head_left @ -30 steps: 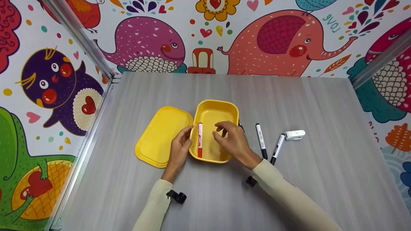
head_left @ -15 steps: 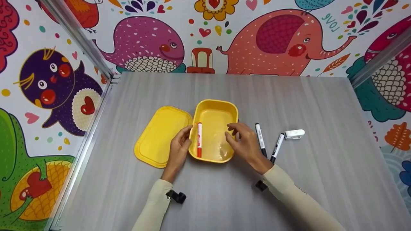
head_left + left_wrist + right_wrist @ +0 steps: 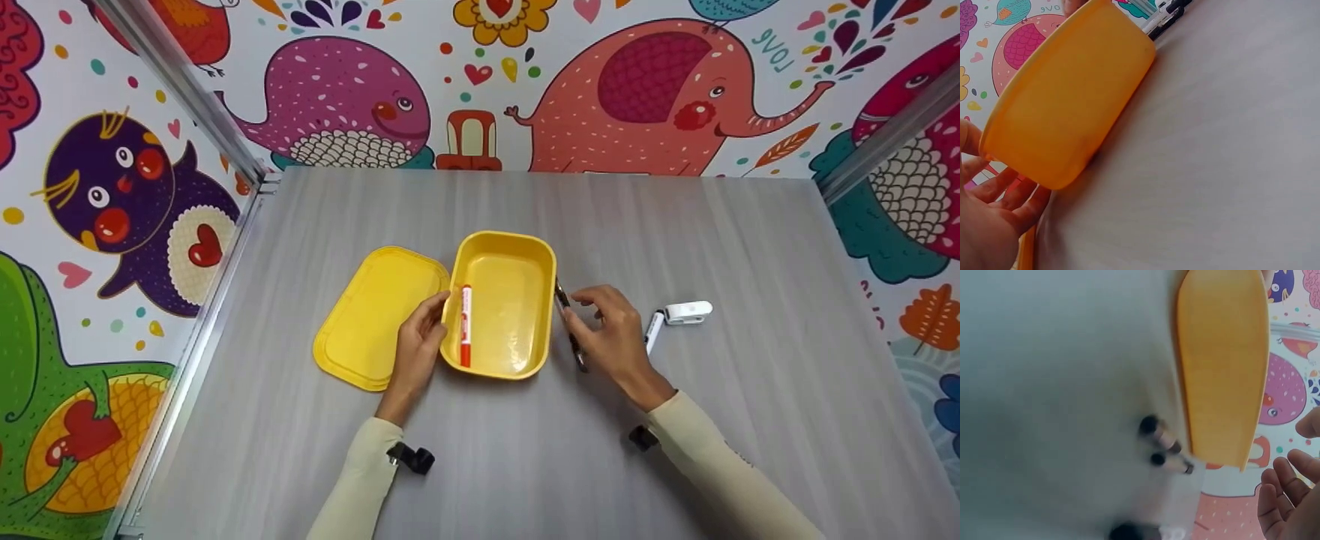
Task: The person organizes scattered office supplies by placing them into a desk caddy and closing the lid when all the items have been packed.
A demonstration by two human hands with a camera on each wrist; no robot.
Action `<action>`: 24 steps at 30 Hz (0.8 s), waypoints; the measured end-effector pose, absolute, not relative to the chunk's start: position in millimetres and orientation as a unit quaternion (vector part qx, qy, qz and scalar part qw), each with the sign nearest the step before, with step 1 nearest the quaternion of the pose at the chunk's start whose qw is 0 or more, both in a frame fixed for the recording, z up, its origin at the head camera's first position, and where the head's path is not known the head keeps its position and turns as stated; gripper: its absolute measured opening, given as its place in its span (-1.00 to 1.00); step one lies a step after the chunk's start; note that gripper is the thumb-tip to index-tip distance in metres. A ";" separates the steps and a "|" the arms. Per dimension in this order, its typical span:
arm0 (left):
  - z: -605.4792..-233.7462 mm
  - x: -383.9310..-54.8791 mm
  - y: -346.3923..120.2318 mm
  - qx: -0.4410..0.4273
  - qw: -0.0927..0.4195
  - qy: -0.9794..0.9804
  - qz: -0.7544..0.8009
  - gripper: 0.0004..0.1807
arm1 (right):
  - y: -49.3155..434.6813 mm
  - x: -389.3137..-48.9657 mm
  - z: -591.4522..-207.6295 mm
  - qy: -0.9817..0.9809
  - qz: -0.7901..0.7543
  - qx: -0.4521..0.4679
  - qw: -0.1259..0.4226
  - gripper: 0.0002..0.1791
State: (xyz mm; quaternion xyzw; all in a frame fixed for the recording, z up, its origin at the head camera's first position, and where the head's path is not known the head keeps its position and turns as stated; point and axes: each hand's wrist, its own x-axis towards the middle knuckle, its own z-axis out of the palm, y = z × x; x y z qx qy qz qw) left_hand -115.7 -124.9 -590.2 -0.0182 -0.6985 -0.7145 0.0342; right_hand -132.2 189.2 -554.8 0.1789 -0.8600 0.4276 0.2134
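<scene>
three walls (image 3: 495,97) printed with animals, hearts and flowers stand around a grey table (image 3: 480,465), one of them well beyond the yellow box (image 3: 510,315). two pale sleeves (image 3: 735,472) reach in from the near side of the box. the yellow box itself stands uncovered on the table, between the two hands. its yellow lid (image 3: 382,319) lies flat to the left of the box, just beside it; i cannot tell whether the two touch. the left hand (image 3: 420,345) is at the box's left side, its fingers relaxed and resting against the outside of the wall near the rim. the right hand (image 3: 619,337) is off the box's right side, raised over the table, thumb spread from loosely bent fingers, gripping nothing. by its thumb a dark pen (image 3: 579,352) lies along the box's right wall, partly hidden. one red-and-white marker (image 3: 466,326) lies inside the box, along its left wall. one white-and-black marker (image 3: 655,330) lies further to the right of the box, partly hidden by the right hand. farthest right of the box, close to that marker's end, is a small white clip-like thing (image 3: 688,313).
</scene>
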 end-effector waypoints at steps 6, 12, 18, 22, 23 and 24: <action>-590.2 -115.9 -125.5 -0.019 0.033 -0.698 -0.715 -0.42 | 205.9 -131.4 -562.7 -0.878 0.407 0.154 0.200 -0.76; -590.7 -115.3 -125.1 -0.020 0.033 -0.702 -0.711 -0.43 | 222.4 -130.0 -568.9 -0.895 0.397 0.121 0.165 -0.72; -590.8 -115.6 -124.7 -0.023 0.039 -0.698 -0.715 -0.43 | 233.8 -128.1 -576.8 -0.901 0.396 0.088 0.155 -0.75; -590.7 -115.6 -124.6 -0.023 0.043 -0.696 -0.716 -0.43 | 237.6 -128.0 -579.8 -0.904 0.398 0.067 0.142 -0.75; -590.5 -115.4 -124.6 -0.022 0.042 -0.696 -0.716 -0.43 | 238.3 -128.1 -580.2 -0.905 0.398 0.062 0.136 -0.74; -590.7 -115.5 -124.7 -0.022 0.042 -0.696 -0.716 -0.43 | 239.0 -128.0 -580.6 -0.907 0.398 0.058 0.129 -0.73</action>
